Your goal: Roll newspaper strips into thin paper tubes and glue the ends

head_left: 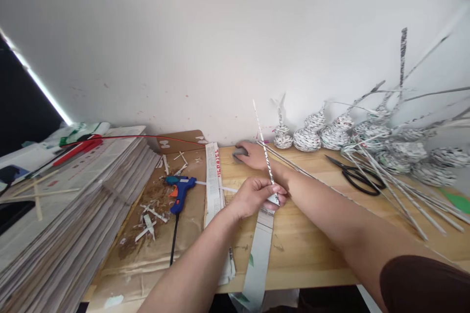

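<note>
1. Nearest me, a pale paper strip lies across the wooden table and over its near edge.
2. Just beyond, I see the left hand, thumb and fingers pinched narrow, holding a thin, patterned paper stick by its lower end, at the strip's far end. The stick tilts up and slightly left.
3. Left of that hand are stacked newspaper strips, then a blue glue gun on stained cardboard, then a thick newspaper pile.
4. On the right, black scissors lie beside loose paper rods.
5. Farther off, the right hand touches a small grey object; I cannot tell whether it grips it.
6. Farthest, woven paper gourd shapes line the right, before a pale wall.
</note>
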Tool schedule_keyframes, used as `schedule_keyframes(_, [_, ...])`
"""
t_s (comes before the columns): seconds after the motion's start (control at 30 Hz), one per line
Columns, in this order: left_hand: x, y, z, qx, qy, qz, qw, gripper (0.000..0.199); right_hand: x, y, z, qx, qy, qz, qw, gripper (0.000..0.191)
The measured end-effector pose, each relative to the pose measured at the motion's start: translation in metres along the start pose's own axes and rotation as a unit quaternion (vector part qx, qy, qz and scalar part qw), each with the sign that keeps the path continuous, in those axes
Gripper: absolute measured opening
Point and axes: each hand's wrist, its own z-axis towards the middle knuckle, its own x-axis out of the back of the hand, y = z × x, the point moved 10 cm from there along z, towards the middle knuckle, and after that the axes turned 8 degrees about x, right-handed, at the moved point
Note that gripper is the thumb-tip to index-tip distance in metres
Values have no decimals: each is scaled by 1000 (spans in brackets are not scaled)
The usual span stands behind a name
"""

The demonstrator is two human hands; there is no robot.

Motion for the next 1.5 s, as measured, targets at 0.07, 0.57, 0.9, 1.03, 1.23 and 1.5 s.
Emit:
schedule_keyframes(0.07, [3, -2, 1, 0, 13, -12, 1000, 40, 9, 5, -15, 14, 27, 108, 994, 63])
schedule_keyframes(0.57, [9, -6, 0, 19, 56, 3, 998, 41, 18, -20, -116, -80, -68, 522, 846, 43])
schedule_keyframes(0.9, [5, -24, 6, 65, 51, 17, 996, 33, 19, -18, -121, -73, -66, 528, 843, 38])
schedule_keyframes(1.03, [4, -27, 6, 72, 43, 18, 996, 34, 20, -19, -123, -90, -66, 526, 843, 38])
schedule_keyframes(1.23, [2, -27, 4, 72, 40, 44, 996, 33, 28, -7, -120, -94, 3, 520, 849, 32])
schedule_keyframes(1.5, [3, -26, 4, 72, 50, 68, 994, 36, 33, -4, -120, -113, 22, 507, 855, 31])
